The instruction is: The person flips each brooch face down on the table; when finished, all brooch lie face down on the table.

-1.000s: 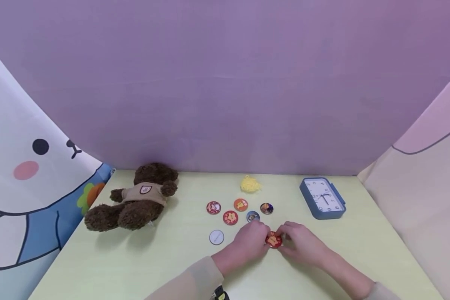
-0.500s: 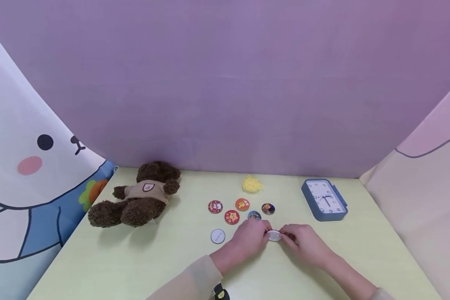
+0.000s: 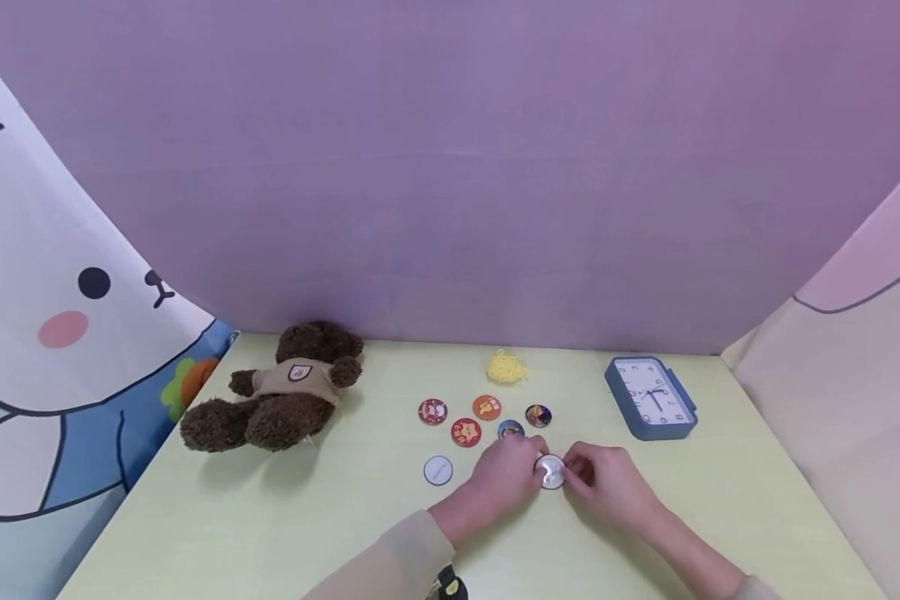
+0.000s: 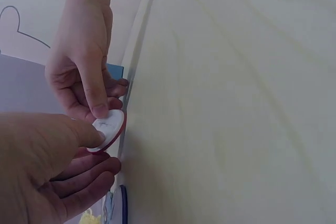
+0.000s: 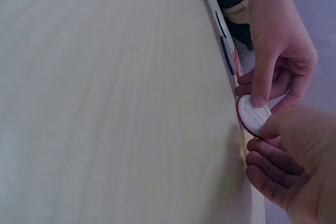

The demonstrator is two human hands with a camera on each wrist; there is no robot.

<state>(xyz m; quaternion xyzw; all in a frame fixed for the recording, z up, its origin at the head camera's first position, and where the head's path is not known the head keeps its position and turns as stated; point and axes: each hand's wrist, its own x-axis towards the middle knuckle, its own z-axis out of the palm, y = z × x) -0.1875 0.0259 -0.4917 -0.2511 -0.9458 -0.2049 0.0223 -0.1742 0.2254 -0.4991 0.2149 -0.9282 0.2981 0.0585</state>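
A round badge (image 3: pixel 551 472) shows its white back with a thin pin on it; in the left wrist view the badge (image 4: pixel 109 129) has a red rim. My left hand (image 3: pixel 506 477) pinches its left edge between thumb and fingers. The opposite edge is pinched by my right hand (image 3: pixel 612 486). In the right wrist view both thumbs lie on the white back of the badge (image 5: pixel 253 115). Just beyond my left hand is a blue badge (image 3: pixel 511 429), partly covered by it.
Several badges lie behind the hands, among them a red star badge (image 3: pixel 466 432) and an orange one (image 3: pixel 487 407). A white disc (image 3: pixel 438 470) is to the left. Farther off are a yellow fuzzy item (image 3: pixel 506 367), a blue clock (image 3: pixel 651 398) and a brown teddy bear (image 3: pixel 292 387).
The held badge has turned over, from its red star face to its white back. Both hands keep hold of it in nearly the same place.
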